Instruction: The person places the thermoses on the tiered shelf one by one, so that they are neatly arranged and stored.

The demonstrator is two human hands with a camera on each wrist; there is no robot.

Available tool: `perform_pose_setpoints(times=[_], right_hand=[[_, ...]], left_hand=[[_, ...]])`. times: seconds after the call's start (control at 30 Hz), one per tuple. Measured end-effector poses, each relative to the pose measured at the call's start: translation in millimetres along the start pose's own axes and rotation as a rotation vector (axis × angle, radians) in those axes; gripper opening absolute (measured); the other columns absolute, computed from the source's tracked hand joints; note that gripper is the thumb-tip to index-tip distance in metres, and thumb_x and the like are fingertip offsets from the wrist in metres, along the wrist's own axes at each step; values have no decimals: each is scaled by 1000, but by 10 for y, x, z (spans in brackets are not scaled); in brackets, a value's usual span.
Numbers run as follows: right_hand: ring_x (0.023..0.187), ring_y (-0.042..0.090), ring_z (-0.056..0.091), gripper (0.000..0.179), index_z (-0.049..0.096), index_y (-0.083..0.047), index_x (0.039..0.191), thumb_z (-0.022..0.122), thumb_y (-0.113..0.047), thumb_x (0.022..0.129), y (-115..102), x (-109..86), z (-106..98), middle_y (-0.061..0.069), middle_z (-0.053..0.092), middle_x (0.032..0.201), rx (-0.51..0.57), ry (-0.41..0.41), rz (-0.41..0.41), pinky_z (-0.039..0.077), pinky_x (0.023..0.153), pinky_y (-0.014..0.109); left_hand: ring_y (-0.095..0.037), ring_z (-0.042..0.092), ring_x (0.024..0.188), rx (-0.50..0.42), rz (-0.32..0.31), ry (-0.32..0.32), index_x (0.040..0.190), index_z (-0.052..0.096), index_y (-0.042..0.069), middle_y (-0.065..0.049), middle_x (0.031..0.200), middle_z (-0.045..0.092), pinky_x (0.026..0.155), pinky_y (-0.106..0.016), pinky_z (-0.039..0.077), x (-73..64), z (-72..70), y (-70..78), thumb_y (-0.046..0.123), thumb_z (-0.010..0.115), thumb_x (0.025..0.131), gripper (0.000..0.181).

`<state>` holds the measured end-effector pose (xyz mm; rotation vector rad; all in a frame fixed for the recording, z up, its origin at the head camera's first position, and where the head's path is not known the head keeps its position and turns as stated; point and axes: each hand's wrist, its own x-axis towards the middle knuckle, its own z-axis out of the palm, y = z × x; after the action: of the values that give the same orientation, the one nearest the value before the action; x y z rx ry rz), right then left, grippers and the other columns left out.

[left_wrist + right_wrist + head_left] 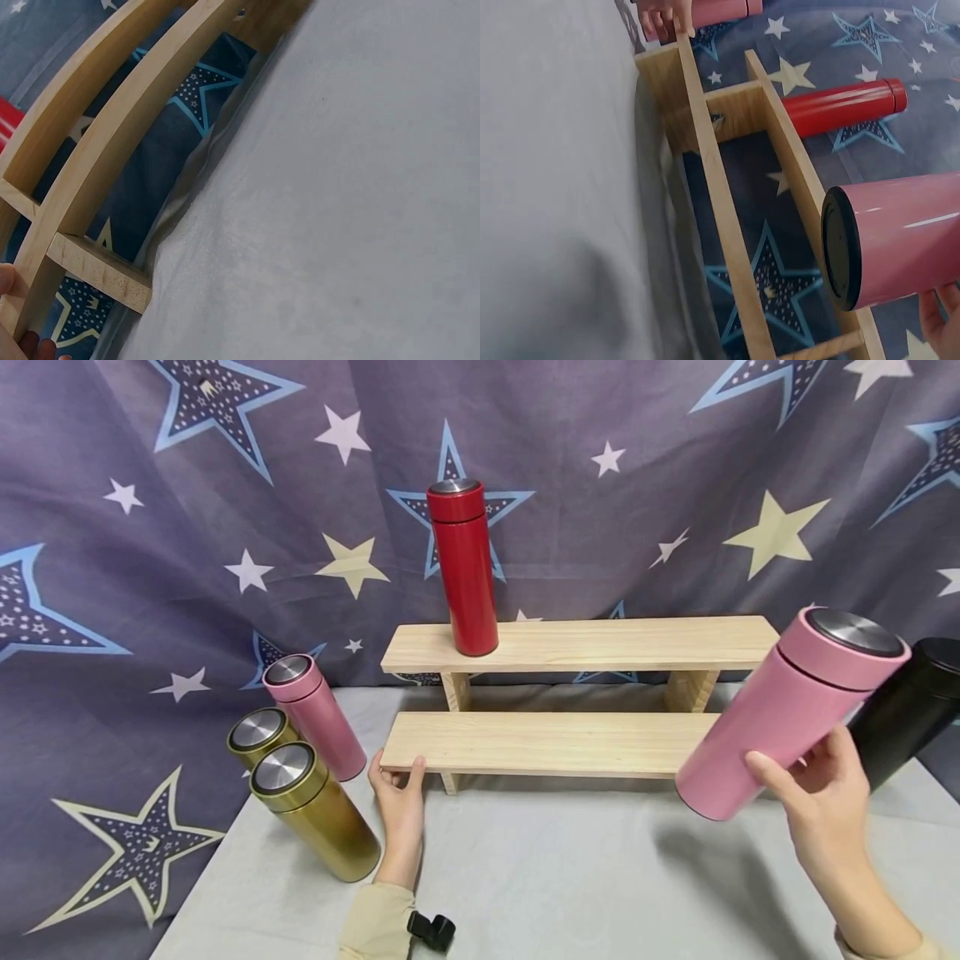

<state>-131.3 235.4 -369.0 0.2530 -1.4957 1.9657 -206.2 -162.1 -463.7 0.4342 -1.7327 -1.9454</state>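
Observation:
My right hand [832, 810] holds a pink thermos bottle [780, 710] with a steel-topped lid, tilted and raised in front of the right end of a two-step wooden shelf [540, 743]. In the right wrist view the dark base of this pink thermos bottle [900, 240] faces the shelf. At the other end, my left hand [400, 810] grips the left corner of the lower board. The left wrist view has its thumb [6, 279] on the board, with fingertips below. A red thermos bottle [468, 577] stands upright on the upper board, left of its middle.
Left of the shelf, another pink thermos bottle [326, 727] stands on the pale cloth [555, 877] with two gold thermos bottles [330, 827]. A black bottle [907, 710] is partly behind my right hand. A star-patterned curtain [585, 543] hangs behind the shelf.

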Motion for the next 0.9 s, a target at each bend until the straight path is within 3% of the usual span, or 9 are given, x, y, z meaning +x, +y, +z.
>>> perform_pose_setpoints(times=[0.2,0.47,0.67,0.9], right_hand=[[97,19,57,60,54,2,128,63,25,74,15,88,191,13,57,108,-25,-42,8,48,82,20],[102,21,55,64,54,-5,133,67,18,75,67,212,475,12,57,115,-92,-113,5,45,85,22],[102,18,57,60,54,-7,133,70,12,78,161,294,684,8,59,117,-151,-163,-17,45,84,21],[100,19,59,55,55,-13,133,73,2,83,255,436,911,6,61,116,-193,-172,35,47,81,22]], left_hand=[[-32,43,123,3,-4,1,151,18,0,-25,142,45,104,-41,33,14,5,-12,4,60,97,69],[-31,43,122,11,-13,-5,151,18,1,-24,143,44,93,-22,38,21,6,-22,5,60,97,68],[-32,43,125,27,-5,-9,151,18,1,-25,142,44,95,-23,38,18,0,-17,6,61,97,69],[-30,43,122,32,-9,-7,151,19,1,-25,140,45,90,-18,38,16,-3,-16,7,61,98,68]])
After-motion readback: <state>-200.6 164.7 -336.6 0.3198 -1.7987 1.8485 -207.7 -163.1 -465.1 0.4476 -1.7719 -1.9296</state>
